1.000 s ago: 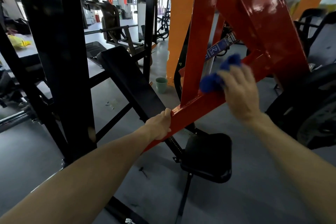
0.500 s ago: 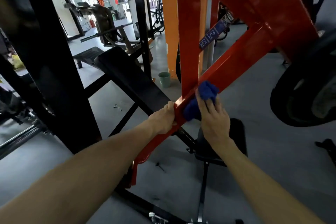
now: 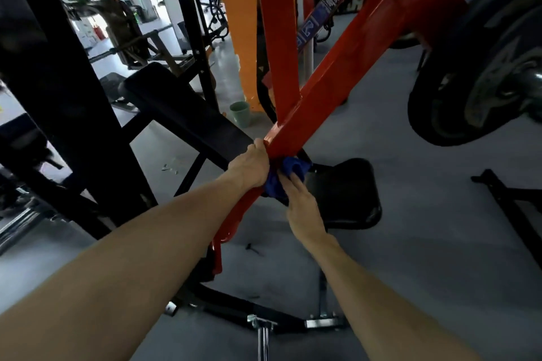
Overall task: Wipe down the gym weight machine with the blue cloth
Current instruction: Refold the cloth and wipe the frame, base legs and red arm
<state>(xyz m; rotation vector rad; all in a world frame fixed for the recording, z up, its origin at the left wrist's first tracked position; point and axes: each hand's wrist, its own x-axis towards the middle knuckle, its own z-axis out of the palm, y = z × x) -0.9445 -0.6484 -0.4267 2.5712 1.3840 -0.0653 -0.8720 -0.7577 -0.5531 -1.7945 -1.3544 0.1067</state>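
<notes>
Left hand [image 3: 249, 165] grips the red bar [image 3: 328, 94]; right hand [image 3: 299, 199] presses blue cloth [image 3: 286, 176] against it, wiping midway, upper frame seemingly left

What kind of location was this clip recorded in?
Most likely a commercial gym: a red steel plate-loaded machine frame, a black round weight plate mounted at right, and a black padded bench, with more exercise machines behind.

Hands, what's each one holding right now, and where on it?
The left hand grips the red diagonal bar just below the upright's joint. The right hand presses the bunched blue cloth against the bar beside it.
</notes>
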